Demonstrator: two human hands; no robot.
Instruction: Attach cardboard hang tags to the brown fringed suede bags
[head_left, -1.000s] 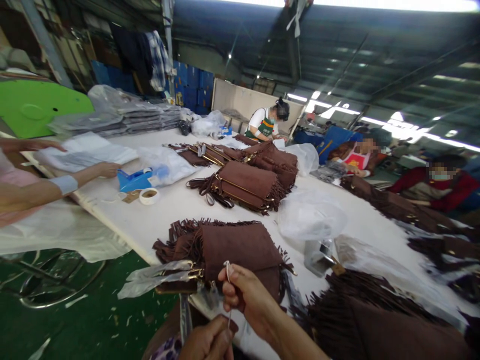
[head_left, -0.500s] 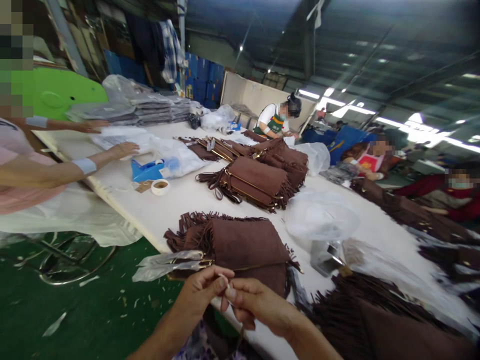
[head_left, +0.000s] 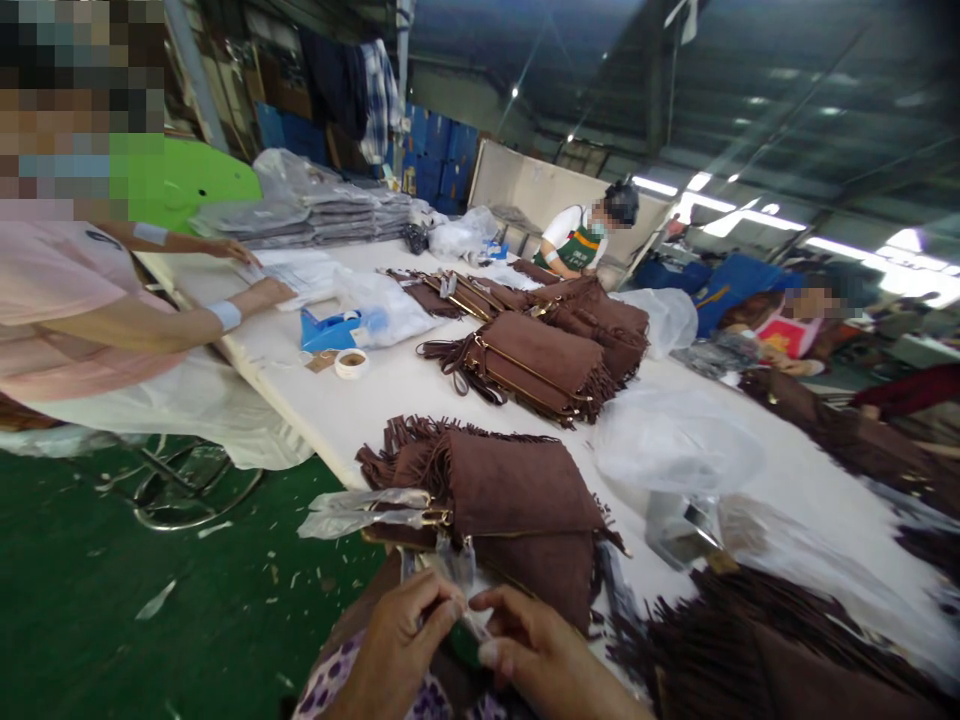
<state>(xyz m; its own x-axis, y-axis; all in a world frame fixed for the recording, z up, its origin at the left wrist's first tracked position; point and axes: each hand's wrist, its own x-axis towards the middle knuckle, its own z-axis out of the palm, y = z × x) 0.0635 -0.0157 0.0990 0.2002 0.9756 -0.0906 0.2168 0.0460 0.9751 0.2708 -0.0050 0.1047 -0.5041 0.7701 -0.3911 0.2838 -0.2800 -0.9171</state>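
Observation:
At the table's near edge, my left hand (head_left: 409,625) pinches a small piece of clear plastic film between thumb and fingertips. Facing it, my right hand (head_left: 544,640) has its thumb and forefinger curved and apart, and a pale strip shows in the gap between the two hands. Just beyond them lies a brown fringed bag (head_left: 517,485) with its flap on top. Clear plastic wrap (head_left: 367,515) covers straps that stick out from its left side, by gold-coloured metal fittings. More film (head_left: 456,562) hangs right above my fingers.
Brown bags (head_left: 536,360) are piled mid-table, and a dark fringed bag (head_left: 795,650) lies near right. Beside a tape roll (head_left: 351,364) stands a blue tape dispenser (head_left: 330,330). Crumpled plastic (head_left: 675,440) lies right. A co-worker (head_left: 112,300) handles white sheets at left; others work farther back.
My hands have come lower and nearer to me, and my right thumb and forefinger have parted from their pinch. The view has turned slightly left. The left co-worker's hands remain over the sheets.

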